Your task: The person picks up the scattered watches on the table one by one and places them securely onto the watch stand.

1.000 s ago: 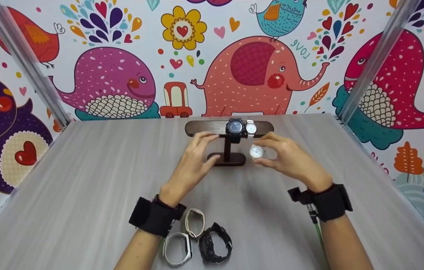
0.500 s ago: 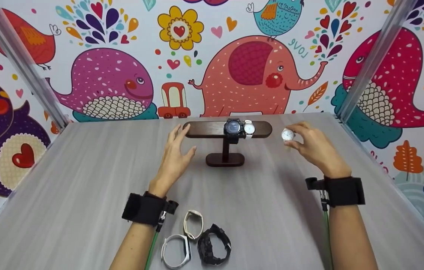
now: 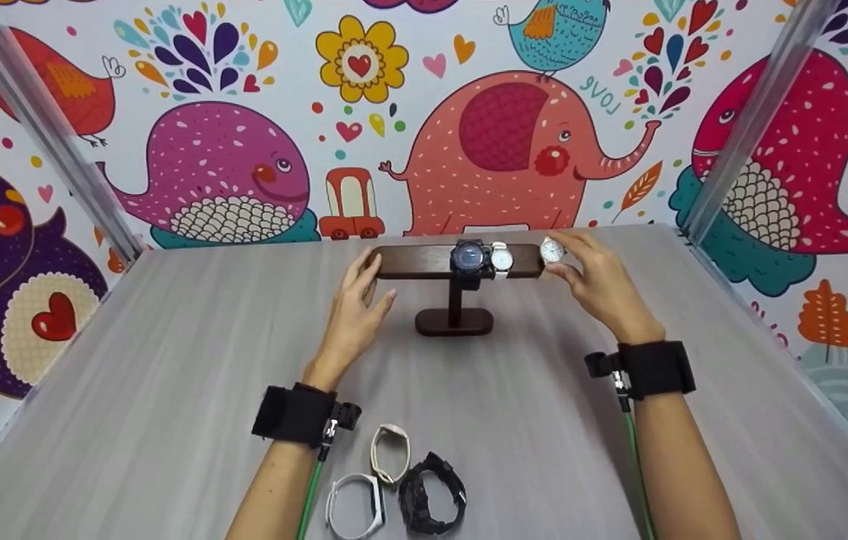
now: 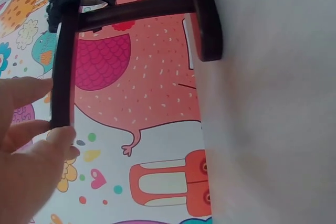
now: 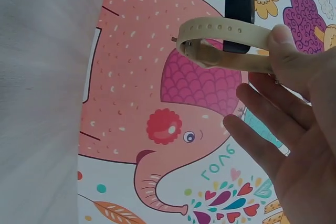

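— How far along is the watch stand [image 3: 427, 260]?

— Two watches hang on its crossbar: a black watch [image 3: 468, 257] and a white watch [image 3: 501, 259] beside it. The right hand [image 3: 603, 281], fingers pinched on a beige-strapped watch [image 3: 552, 250], holds it at the bar's right end, not yet slid on.

— And the other hand?

— The left hand [image 3: 355, 307], fingers straight, touches the bar's left end. Three more watches [image 3: 394, 484] wait on the counter [image 3: 169, 375] near the wrists.

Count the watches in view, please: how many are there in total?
6: two on the stand bar, a black watch and a white watch; one in the right hand, a beige-strap watch; three on the table's near edge.
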A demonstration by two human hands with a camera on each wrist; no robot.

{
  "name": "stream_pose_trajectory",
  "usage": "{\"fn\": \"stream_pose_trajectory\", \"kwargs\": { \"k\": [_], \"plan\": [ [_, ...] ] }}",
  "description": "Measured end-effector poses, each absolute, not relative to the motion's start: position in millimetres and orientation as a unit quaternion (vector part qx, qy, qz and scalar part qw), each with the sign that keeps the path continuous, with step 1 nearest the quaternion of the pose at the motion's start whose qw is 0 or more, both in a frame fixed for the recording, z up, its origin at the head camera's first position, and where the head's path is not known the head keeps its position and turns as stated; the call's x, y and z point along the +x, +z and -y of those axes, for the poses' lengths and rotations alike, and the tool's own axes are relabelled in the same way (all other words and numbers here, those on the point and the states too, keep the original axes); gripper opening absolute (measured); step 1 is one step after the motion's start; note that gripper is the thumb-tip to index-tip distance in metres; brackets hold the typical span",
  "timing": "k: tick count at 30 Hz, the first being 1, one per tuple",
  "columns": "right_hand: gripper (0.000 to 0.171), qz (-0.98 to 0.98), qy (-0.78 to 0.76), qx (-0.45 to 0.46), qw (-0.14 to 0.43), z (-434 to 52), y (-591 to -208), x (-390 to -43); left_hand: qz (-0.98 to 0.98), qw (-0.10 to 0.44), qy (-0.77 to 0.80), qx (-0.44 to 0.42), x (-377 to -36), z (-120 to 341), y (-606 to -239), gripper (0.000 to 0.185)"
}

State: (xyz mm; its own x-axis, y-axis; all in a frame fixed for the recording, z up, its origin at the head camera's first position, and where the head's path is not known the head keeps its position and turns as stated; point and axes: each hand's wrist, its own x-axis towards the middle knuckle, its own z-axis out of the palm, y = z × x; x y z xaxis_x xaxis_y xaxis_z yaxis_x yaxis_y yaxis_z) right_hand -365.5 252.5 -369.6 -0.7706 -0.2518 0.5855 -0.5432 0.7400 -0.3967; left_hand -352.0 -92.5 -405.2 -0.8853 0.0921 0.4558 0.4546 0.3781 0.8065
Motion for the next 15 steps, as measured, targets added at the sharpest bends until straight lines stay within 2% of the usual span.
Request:
{"fn": "stream_pose_trajectory", "kwargs": {
  "k": [10,15],
  "plan": [
    [0.051,0.895,0.311,0.237,0.215,-249,-378,-373,0.84,0.199,-0.473,-0.174,-351,93,-411,0.061],
    [0.051,0.888,0.326,0.243,0.215,-252,-383,-374,0.836,0.203,-0.474,-0.187,-352,91,-412,0.063]
  ]
}}
